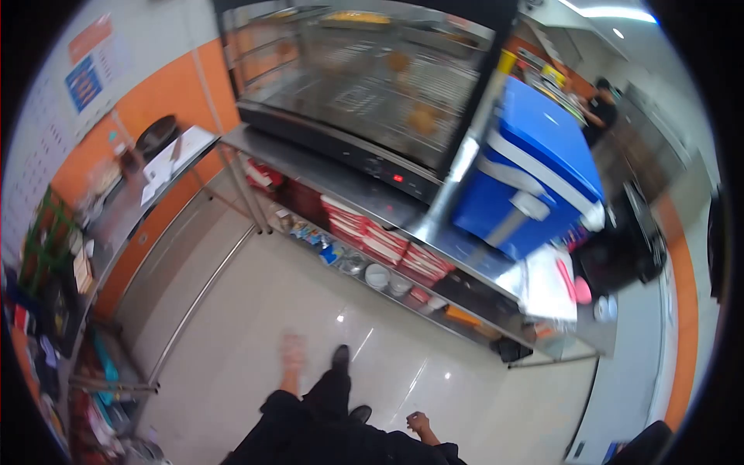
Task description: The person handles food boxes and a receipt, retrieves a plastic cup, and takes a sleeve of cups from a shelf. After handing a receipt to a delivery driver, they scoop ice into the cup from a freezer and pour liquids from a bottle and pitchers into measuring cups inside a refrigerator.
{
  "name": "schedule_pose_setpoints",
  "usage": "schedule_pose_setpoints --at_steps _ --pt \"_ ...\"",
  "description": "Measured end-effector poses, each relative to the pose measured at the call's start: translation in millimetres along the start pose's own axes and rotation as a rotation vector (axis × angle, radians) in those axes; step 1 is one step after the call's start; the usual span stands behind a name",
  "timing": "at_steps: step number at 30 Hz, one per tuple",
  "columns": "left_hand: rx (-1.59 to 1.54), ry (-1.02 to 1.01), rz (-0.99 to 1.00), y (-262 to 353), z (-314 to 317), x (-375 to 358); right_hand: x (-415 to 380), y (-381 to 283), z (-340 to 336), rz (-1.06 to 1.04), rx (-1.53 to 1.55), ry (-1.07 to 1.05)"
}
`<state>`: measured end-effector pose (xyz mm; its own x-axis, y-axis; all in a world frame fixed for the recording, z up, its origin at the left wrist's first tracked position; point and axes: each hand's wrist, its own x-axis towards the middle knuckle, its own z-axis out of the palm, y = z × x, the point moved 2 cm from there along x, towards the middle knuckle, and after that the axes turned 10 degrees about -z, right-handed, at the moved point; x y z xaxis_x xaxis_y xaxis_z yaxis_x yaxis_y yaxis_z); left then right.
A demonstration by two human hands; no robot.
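My left hand [293, 355] hangs over the tiled floor in front of my body. Motion smears its fingers, and I make out nothing held in it. Lower and to the right, my right hand [418, 423] has its fingers curled in, with no object showing in them. Both hands are apart from the furniture. Nearest ahead of them is a steel counter [310, 167] bearing a glass display warmer [349, 85] with some food inside. On its low shelf stand red-and-white boxes [384, 244] and white bowls [377, 276].
A large blue cooler box [535, 155] sits on the counter's right end, beside white paper with a pink item [567, 280]. At left is a steel side table [116, 232] with papers [172, 164]. A person in dark clothes [601, 112] stands at the far right.
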<state>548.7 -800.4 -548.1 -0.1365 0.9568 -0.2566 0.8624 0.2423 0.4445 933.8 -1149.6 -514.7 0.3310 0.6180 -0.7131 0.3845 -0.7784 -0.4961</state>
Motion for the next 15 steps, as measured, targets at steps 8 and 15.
schedule_pose_setpoints --at_steps 8,15 --pt "-2.221 -0.075 -0.517 -11 -137 0 224 -159 -19 -0.206 -0.039 -0.037" --pt "-2.329 -0.805 -1.066 109 -14 -80 336 -154 -56 0.265 0.348 0.215"
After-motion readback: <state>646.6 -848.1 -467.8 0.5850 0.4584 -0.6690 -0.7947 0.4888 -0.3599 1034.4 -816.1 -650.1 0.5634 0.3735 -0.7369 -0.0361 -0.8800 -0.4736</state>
